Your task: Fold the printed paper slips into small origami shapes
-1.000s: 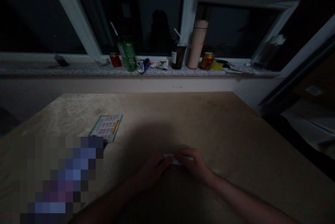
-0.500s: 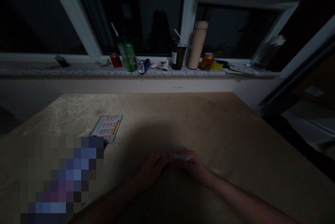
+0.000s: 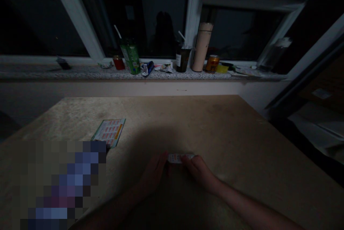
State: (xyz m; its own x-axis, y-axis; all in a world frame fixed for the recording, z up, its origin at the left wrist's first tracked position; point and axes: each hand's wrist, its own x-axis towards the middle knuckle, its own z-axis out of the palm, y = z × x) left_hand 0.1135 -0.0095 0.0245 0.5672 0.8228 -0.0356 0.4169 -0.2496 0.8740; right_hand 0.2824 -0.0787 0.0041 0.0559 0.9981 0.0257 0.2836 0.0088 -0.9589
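Very dim: print on the small slip [image 3: 178, 158] is unreadable, and a blurred block [image 3: 61, 183] covers the table's lower-left w/ part of a printed sheet [image 3: 109, 132]. Both forearms are cut off at the bottom edge. The table [image 3: 228, 126] has bare room ahead and to the right; its far edge lies short of the sill w/ a green cup [image 3: 130, 56] and flask [image 3: 201, 47]. The slip lies near the table's front, center. Right hand [image 3: 199, 169]: fingertips pinch the slip's right end. Left hand [image 3: 153, 172]: fingers close together, tips at the left end; grip can't be told.
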